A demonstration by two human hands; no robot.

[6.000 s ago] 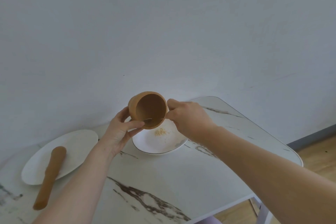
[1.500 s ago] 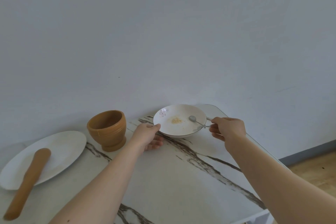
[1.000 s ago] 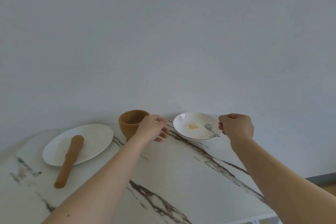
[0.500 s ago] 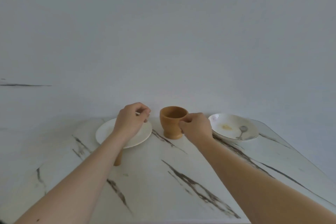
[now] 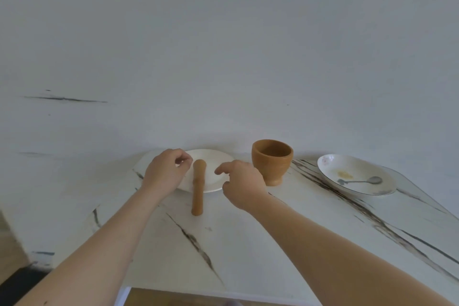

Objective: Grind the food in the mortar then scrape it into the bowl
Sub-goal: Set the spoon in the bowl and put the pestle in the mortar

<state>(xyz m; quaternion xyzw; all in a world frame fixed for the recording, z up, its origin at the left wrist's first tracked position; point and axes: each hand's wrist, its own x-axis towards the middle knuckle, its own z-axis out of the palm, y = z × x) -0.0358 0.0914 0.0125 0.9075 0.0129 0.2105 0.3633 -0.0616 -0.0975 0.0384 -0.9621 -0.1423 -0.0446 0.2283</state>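
Observation:
A brown wooden mortar point(image 5: 272, 160) stands upright near the wall, its inside hidden from here. To its right sits a white bowl point(image 5: 357, 189) with a small heap of yellow ground food point(image 5: 344, 174) and a metal spoon point(image 5: 360, 181) lying in it. A wooden pestle point(image 5: 198, 186) leans with its thick end on a white plate point(image 5: 218, 176) left of the mortar. My left hand point(image 5: 165, 171) hovers over the plate's left side, fingers curled, holding nothing. My right hand point(image 5: 242, 182) is just right of the pestle, fingers apart, touching nothing I can see.
The marble-patterned table point(image 5: 248, 243) stands against a pale wall. Its front edge runs along the bottom, with wooden floor point(image 5: 173, 299) below. The table's right corner is rounded, past the bowl.
The spoon was let go into the bowl. Both hands moved left; my right hand left the mortar and now sits by the pestle. The view swung left.

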